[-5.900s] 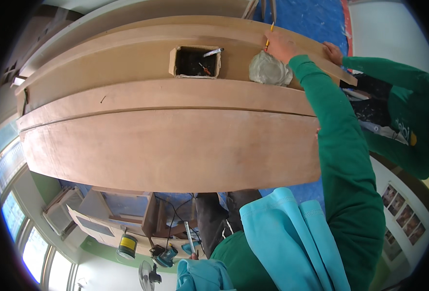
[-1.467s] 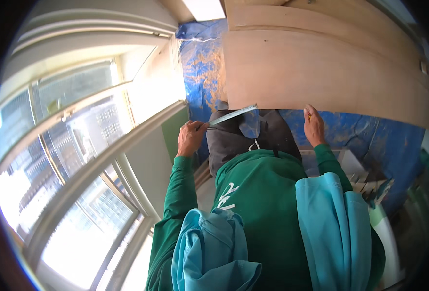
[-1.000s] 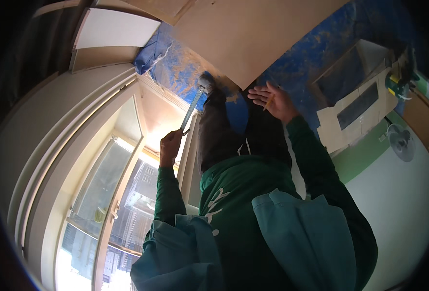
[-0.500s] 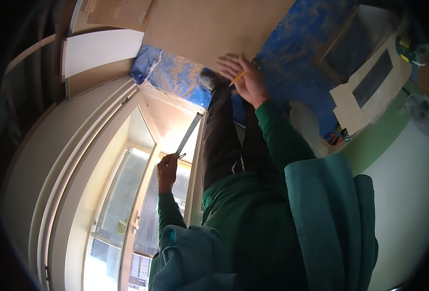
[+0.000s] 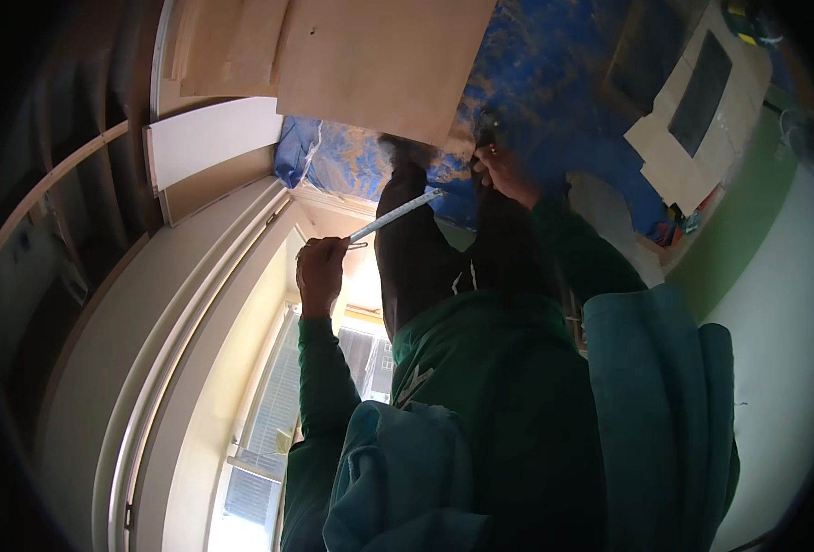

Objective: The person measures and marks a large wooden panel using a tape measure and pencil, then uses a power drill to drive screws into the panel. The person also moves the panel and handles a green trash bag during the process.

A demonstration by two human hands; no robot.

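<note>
Showing a steep downward view over the person's own body, the head camera takes in both arms in dark green sleeves rising from the lower edge. The left hand (image 5: pixel 322 272) is closed in a fist around one end of a long, thin, pale ruler-like strip (image 5: pixel 396 215); its grip is tight on that end, and the strip slants up and to the right from the fist, its far end reaching the shadowed lower edge of the plywood sheet (image 5: pixel 384 64). The right hand (image 5: pixel 503 173) lies against the blue tarpaulin (image 5: pixel 554 83) just beside the lower right corner of the plywood sheet; its fingers are curled around a small dark object, too shadowed to identify, so how firmly that grip closes cannot be told. The two hands are well apart, with the dark trouser legs (image 5: pixel 421 258) between them.

The plywood sheet lies flat on the tarpaulin and covers its upper middle part. A white board (image 5: pixel 212 140) lies to the left of the sheet, near the white window frame (image 5: pixel 177 368), through which bright daylight enters. At upper right a pale cardboard panel with a dark rectangular opening (image 5: pixel 697 101) rests on the tarpaulin, well apart from both hands. Two teal cloth folds (image 5: pixel 664 405) hang over the person's front in the foreground.
</note>
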